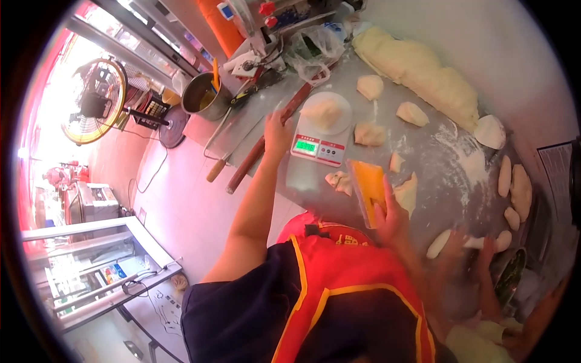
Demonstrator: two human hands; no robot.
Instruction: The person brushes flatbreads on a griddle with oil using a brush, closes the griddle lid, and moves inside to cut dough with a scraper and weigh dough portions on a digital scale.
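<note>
My left hand (278,132) is over a long wooden rolling pin (247,164), left of a white kitchen scale (331,153). Its fingers are too small and blurred to tell if they grip the pin. A lump of dough (324,114) rests on the scale's round plate, and the display glows green. In my right hand (392,219) is an orange dough scraper (368,186), tilted above the table near its front edge. Close to the scraper lie dough scraps (339,183) and a flat dough piece (406,193). Two dough pieces (370,134) sit right of the scale.
A big dough slab (417,69) lies along the table's back. Loose flour (471,162) and several shaped dough pieces (520,187) are at right. Another person's hands (484,257) work on dough at lower right. A metal pot (207,100) and plastic bag (315,51) stand left.
</note>
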